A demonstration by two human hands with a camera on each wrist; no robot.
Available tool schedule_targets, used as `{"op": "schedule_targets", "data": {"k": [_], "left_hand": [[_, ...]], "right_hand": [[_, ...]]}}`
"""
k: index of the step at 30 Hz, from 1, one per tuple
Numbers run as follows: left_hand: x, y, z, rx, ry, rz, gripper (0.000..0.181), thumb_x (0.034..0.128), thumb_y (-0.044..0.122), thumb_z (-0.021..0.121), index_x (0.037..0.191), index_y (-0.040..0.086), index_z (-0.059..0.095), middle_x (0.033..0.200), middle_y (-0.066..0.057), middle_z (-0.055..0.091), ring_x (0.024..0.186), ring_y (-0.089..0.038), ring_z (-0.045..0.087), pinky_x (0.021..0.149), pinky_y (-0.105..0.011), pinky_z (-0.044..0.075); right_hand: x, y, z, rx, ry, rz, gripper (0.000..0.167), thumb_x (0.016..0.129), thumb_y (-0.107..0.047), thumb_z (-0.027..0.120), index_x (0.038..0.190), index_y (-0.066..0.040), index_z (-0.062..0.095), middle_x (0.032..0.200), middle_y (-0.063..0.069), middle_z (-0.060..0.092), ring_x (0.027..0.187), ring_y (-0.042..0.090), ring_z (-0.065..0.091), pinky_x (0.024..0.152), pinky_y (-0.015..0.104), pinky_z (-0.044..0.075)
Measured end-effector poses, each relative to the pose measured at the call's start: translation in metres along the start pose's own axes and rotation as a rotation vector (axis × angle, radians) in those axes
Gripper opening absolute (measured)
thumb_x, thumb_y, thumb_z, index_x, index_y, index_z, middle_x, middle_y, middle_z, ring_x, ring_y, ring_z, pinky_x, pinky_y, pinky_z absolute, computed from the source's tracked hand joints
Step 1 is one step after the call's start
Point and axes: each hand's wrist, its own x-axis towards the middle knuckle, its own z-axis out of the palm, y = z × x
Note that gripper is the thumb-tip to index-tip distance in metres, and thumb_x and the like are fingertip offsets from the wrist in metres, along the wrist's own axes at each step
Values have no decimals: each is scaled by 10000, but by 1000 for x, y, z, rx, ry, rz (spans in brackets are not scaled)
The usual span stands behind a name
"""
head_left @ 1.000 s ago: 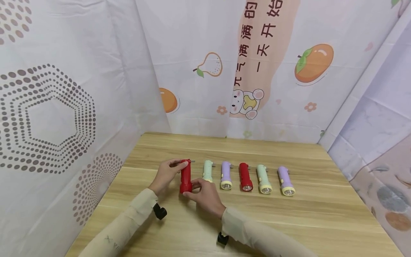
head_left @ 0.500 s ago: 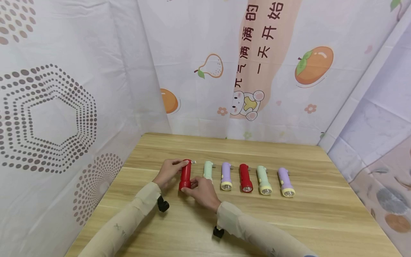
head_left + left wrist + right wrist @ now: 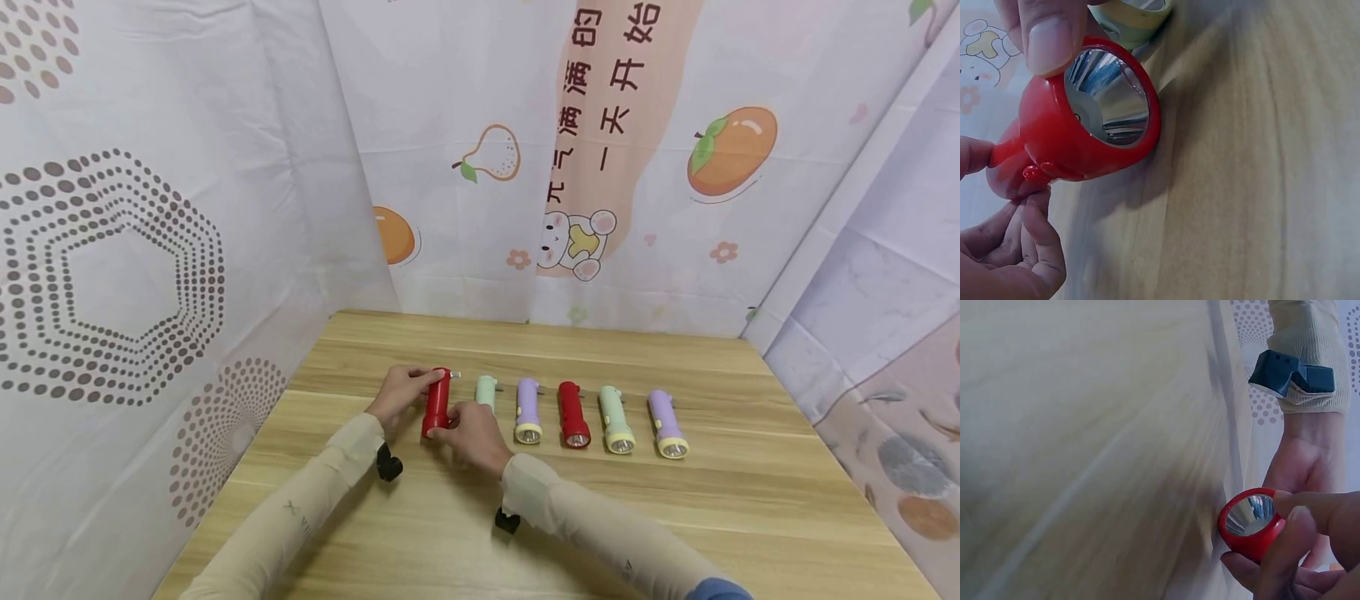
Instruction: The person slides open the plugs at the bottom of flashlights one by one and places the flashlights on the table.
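Observation:
At the left of the row in the head view is a red flashlight [image 3: 437, 404], held by both hands. My left hand [image 3: 405, 390] pinches its tail end between thumb and fingers. My right hand [image 3: 474, 433] grips the wider head end and partly covers the light-green flashlight [image 3: 486, 390] beside it. The left wrist view shows the red flashlight's silvery reflector [image 3: 1119, 103] facing the camera, with a small ridged switch [image 3: 1036, 174] on its side. Thumb and fingers of my right hand [image 3: 1316, 544] lie around the rim in the right wrist view.
To the right stand in line a purple flashlight [image 3: 528, 404], another red flashlight [image 3: 572, 408], a second green flashlight [image 3: 614, 412] and a second purple flashlight [image 3: 664, 417], all lying lens toward me. The wooden table [image 3: 675, 525] ends at printed curtains [image 3: 465, 283].
Both hands have shifted slightly away from me and to the right with the red flashlight, which now leans a little more to the right. The other flashlights have stayed in place.

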Motion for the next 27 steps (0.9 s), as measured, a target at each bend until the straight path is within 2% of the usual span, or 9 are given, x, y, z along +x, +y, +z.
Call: {"op": "schedule_targets", "data": {"k": [6,11,15,20,27], "left_hand": [[6,0,1,51,-7,-32,454,946,361,761,1196,-14,706,1111,-121,691,889,-199,627,767,-293,565],[12,0,2,78,-17,-25,421,949,323,765,1175,-28,717,1113,-138,706,874,-193,650,743,-288,571],[15,-1,5,113,-29,-43,364,953,284,760,1139,-26,724,1063,-131,716,851,-191,661,713,-280,573],[18,-1,8,137,-48,-45,330,960,261,750,1108,-33,718,1020,-129,717,831,-192,675,691,-277,573],[23,2,10,179,-52,-44,320,964,260,747,1102,-29,723,998,-127,721,768,-183,678,654,-274,568]], "right_hand": [[3,-2,-4,53,-48,50,212,896,-231,827,899,-64,695,576,53,631,389,103,501,367,229,396],[6,-3,-6,39,-49,74,227,898,-243,824,850,-89,665,559,60,617,382,100,491,357,223,373],[4,-3,-7,34,-54,83,249,897,-240,826,897,-74,641,602,94,650,379,97,504,357,223,376],[4,-4,-9,18,-43,57,226,906,-217,818,928,-77,642,707,93,694,397,105,530,366,225,394],[9,-3,-12,1,-43,35,191,937,-200,784,931,-71,643,633,31,634,401,105,532,369,223,405]]}}
